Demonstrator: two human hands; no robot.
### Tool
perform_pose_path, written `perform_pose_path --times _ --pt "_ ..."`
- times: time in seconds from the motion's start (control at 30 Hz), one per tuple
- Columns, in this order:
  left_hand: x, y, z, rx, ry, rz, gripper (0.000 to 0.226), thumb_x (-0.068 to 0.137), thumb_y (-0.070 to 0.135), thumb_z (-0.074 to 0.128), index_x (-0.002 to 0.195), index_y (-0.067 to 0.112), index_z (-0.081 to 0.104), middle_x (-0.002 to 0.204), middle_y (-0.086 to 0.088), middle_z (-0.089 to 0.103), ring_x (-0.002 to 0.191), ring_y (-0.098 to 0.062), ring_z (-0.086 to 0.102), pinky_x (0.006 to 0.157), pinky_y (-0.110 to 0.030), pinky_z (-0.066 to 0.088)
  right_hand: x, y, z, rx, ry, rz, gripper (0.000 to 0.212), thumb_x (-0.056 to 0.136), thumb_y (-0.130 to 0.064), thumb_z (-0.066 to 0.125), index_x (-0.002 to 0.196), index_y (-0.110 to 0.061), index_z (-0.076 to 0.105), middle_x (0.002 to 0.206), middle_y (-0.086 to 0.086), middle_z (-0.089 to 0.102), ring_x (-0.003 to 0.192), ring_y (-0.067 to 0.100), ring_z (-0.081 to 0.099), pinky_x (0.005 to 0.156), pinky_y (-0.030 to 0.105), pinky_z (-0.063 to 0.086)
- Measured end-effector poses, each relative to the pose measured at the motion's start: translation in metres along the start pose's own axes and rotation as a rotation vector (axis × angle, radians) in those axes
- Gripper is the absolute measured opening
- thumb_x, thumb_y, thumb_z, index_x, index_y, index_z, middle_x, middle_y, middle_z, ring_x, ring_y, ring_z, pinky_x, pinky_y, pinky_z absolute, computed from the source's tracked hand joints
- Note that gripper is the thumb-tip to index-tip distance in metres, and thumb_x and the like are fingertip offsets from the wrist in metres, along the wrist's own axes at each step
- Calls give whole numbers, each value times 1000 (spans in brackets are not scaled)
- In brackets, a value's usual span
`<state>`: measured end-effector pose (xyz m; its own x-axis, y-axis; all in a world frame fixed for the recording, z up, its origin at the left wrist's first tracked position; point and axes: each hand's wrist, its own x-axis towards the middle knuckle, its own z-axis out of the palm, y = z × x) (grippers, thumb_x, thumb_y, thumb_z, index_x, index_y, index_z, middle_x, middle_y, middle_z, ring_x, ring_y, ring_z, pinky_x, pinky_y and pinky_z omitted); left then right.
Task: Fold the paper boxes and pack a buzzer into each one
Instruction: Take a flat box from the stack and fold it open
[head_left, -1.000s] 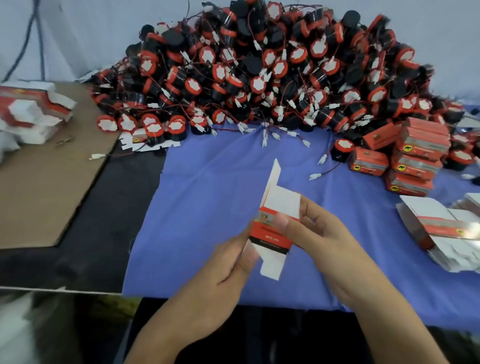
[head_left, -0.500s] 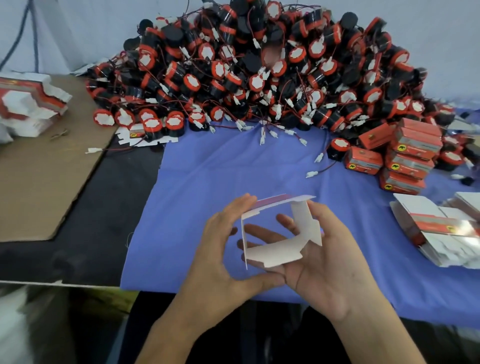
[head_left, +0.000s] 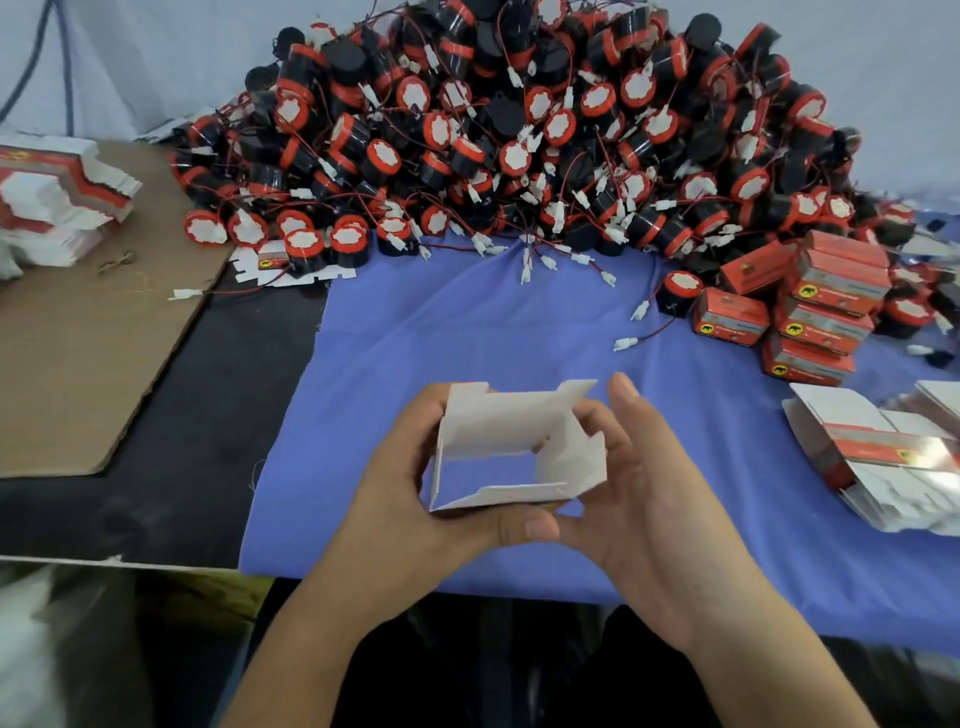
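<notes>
Since half a second ago the paper box (head_left: 511, 447) has opened from a skewed, half-collapsed sleeve into a squarer tube, white inside facing the camera, blue cloth (head_left: 467, 332) visible through it. Both hands hold it above the near middle of the cloth, off the surface. Left hand (head_left: 415, 499) curled round the box's left wall, thumb pressed along the near bottom edge, fingers wrapped behind the far-left side. Right hand (head_left: 649, 488) half open, palm up beside the right wall; fingers reach behind and into the right end flap, index finger sticking up free past the far corner.

Buzzer pile (head_left: 519, 130), black bodies with red rims and white connectors, heaped at the far middle, well apart from the hands. One loose buzzer (head_left: 680, 293) sits on the cloth just left of the stack of finished red boxes (head_left: 815, 312) at far right. Flat unfolded blanks (head_left: 872, 457) lie at near right. More blanks (head_left: 57, 197) stacked at far left on brown cardboard (head_left: 78, 364).
</notes>
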<state>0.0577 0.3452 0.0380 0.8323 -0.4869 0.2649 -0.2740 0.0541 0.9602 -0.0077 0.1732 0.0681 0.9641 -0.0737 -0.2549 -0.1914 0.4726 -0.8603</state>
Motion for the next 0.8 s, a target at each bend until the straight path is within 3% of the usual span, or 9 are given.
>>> perform_pose_path --times 0.07,0.17,0.27,0.43,0.53,0.67,0.8 --pt "1 0 -1 29 -16 6 79 54 45 95 121 23 60 117 16 63 117 -12 60 90 -16 49 -1 2 3 42 30 21 64 93 -60 58 109 1 67 94 5 56 77 13 60 69 33 58" --pt "2 0 -1 93 -64 27 78 54 44 98 120 27 62 122 9 61 121 -19 59 91 -16 49 -1 -1 3 62 87 60 39 80 -46 73 89 -8 76 86 3 58 76 12 61 68 40 60" --pt "2 1 -6 142 -83 21 80 49 44 100 119 36 61 119 8 61 115 -17 61 87 -13 47 -1 -3 0 -14 59 109 42 70 -32 71 103 -7 78 101 9 54 88 20 56 75 42 60" --pt "0 6 -13 142 -120 -2 88 46 40 102 121 38 57 110 8 61 102 -17 65 78 -22 56 -2 -6 0 -94 -48 150 40 74 -12 56 108 -9 76 108 10 72 86 20 64 74 40 61" --pt "-3 8 -13 96 -102 17 87 47 31 104 118 30 54 104 10 63 93 -13 64 72 -18 53 0 -10 -1 -87 -93 197 39 74 -7 56 108 -8 75 108 13 73 89 28 66 71 41 62" --pt "-4 11 -15 177 -101 30 80 45 41 102 111 33 57 103 4 61 88 -21 60 70 -28 52 5 -14 -3 -190 -128 239 37 73 -3 53 102 -11 74 106 12 73 85 28 62 69 37 60" --pt "-2 15 -18 164 -153 27 74 50 38 100 109 29 58 102 2 61 91 -23 63 73 -28 53 5 -15 -5 -233 -155 241 25 89 -4 55 104 -12 73 109 17 71 85 26 65 70 33 59"
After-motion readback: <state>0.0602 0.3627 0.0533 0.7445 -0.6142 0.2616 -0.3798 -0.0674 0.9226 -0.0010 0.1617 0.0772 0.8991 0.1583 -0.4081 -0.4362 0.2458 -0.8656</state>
